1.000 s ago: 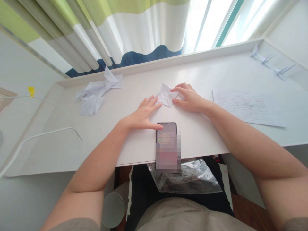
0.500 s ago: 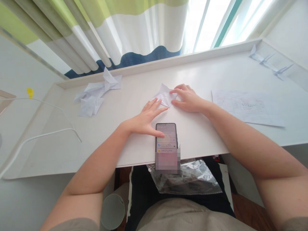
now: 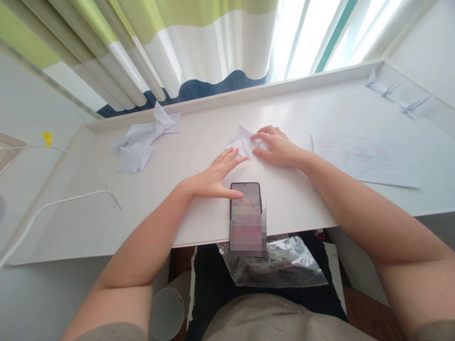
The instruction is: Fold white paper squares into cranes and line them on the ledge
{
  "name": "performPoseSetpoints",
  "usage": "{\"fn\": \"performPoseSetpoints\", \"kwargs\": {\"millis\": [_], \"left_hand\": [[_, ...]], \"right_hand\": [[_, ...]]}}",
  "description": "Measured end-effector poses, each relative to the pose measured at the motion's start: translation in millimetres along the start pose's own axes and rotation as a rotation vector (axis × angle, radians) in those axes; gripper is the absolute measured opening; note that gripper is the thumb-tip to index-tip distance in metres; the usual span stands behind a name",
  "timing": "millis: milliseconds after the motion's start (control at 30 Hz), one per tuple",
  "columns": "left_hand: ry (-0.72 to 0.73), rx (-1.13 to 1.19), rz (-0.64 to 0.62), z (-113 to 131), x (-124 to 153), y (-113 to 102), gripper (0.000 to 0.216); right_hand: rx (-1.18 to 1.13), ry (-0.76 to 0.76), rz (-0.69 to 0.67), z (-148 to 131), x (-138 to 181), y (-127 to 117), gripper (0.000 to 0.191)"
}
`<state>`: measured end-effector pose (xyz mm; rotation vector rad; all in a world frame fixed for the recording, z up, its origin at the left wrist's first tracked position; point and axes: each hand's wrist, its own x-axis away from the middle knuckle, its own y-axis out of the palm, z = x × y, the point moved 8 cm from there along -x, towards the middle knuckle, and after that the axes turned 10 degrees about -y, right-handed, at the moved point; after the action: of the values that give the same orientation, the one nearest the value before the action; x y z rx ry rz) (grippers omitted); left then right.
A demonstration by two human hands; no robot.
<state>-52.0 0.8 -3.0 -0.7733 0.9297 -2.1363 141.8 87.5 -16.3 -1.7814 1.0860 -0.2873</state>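
Note:
My left hand (image 3: 213,177) lies open on the white desk (image 3: 177,156), fingers spread, its thumb resting on the top of a black phone (image 3: 246,208) whose screen is lit. The phone overhangs the desk's front edge. My right hand (image 3: 275,146) pinches the right corner of a small folded white paper (image 3: 241,141) that lies flat on the desk just beyond my left fingertips.
Crumpled and folded white papers (image 3: 140,139) lie at the back left. A written sheet (image 3: 362,158) lies to the right, small paper cranes (image 3: 394,90) at the far right. A white cable (image 3: 64,201) runs along the left. A clear plastic bag (image 3: 280,265) rests on my lap.
My left hand drew back from the folded paper and its thumb slid down onto the phone screen. My right hand kept its hold on the paper.

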Motion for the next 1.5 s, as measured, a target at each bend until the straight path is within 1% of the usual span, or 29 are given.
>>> {"fn": "performPoseSetpoints", "kwargs": {"millis": [200,367,433,500,667,800,1033,1200,1267,1400,1433,1500], "left_hand": [[-0.004,-0.018,-0.007,-1,-1,2,0.115],[0.008,-0.024,0.036,-4,-4,1,0.097],[0.017,-0.023,0.051,-4,-5,0,0.094],[0.021,-0.015,0.054,-4,-5,-1,0.094],[0.017,-0.016,0.034,-4,-4,0,0.103],[0.013,-0.022,0.051,-5,-6,0,0.091],[0.040,0.002,0.147,-4,-9,-5,0.076],[0.018,0.041,0.241,-7,-11,-11,0.070],[0.023,0.059,0.227,-7,-10,-12,0.075],[0.017,0.038,0.151,-7,-7,-10,0.099],[0.015,0.029,0.144,-8,-7,-9,0.099],[0.012,0.038,0.160,-8,-8,-10,0.091]], "right_hand": [[0.003,0.000,-0.003,0,0,0,0.051],[0.016,-0.001,-0.007,0,0,0,0.049],[0.019,-0.002,-0.012,0,0,0,0.050],[0.017,0.001,-0.015,0,0,0,0.051],[0.001,0.009,-0.026,-1,0,0,0.052],[-0.007,0.016,-0.029,-1,0,0,0.053],[-0.012,0.016,-0.026,1,0,1,0.050],[0.002,-0.002,-0.011,2,0,1,0.049],[0.005,-0.004,-0.010,2,0,0,0.050],[0.009,0.006,-0.023,0,0,-1,0.052],[0.007,0.010,-0.027,0,0,-1,0.052],[-0.002,0.014,-0.024,-1,0,-1,0.052]]}}
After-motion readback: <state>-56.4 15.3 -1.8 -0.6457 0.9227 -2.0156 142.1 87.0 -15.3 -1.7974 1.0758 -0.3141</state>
